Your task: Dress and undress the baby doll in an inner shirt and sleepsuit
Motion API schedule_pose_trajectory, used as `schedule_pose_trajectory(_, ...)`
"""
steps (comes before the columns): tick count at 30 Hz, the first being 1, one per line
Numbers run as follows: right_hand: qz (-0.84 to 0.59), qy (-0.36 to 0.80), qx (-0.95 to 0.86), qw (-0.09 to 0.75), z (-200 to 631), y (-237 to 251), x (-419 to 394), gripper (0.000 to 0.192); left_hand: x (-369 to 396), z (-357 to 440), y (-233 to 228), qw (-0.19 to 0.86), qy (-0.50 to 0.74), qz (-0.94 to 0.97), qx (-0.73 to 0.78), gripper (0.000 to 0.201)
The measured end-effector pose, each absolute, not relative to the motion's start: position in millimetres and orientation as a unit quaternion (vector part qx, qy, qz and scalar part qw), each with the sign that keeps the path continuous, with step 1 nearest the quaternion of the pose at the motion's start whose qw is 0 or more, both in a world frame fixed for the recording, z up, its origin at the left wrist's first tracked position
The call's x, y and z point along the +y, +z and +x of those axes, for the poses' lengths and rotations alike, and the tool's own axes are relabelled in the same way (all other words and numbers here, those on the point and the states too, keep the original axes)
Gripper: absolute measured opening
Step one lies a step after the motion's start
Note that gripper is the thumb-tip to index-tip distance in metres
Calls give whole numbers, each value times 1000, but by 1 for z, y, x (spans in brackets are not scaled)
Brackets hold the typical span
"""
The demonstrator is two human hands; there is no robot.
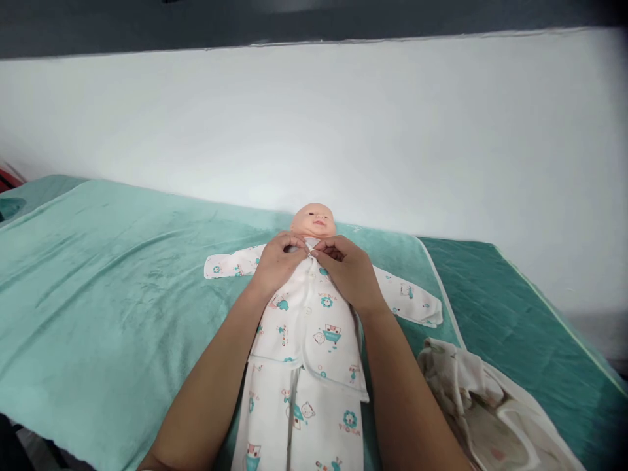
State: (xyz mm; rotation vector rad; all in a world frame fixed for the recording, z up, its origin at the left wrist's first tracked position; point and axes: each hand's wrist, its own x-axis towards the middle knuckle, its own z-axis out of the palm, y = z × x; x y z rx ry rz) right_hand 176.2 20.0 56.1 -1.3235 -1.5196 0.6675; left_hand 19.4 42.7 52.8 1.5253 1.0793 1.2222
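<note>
Item: doll [314, 221], centre of frame, lay face-up on the green towel [98, 281], dressed in a printed white top [307, 314] and matching trousers [299, 412]. Your left hand [279, 261] and right hand [349, 269] met at the collar just below the chin, fingers closed, each pinching one edge of the top, apparently to draw the front panels together. The fastening itself was hidden under your fingertips. Lower right: a crumpled pale garment [481, 399], partly cut off. Doll's feet out of frame.
</note>
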Motion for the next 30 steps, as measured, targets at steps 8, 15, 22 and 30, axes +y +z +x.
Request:
schedule_pose_trajectory(8, -553, 233, -647, 470, 173, 52, 22, 9, 41, 19, 56, 448, 478, 618, 435, 10)
schedule_pose_trajectory(15, -547, 191, -666, 471, 170, 52, 21, 9, 40, 17, 58, 493, 467, 605, 416, 8)
schedule_pose_trajectory(22, -506, 90, -718, 469, 171, 54, 19, 16, 39, 16, 59, 521, 471, 587, 402, 9)
schedule_pose_trajectory(30, -503, 197, -654, 529, 174, 54, 18, 10, 40, 16, 57, 504, 474, 595, 409, 9)
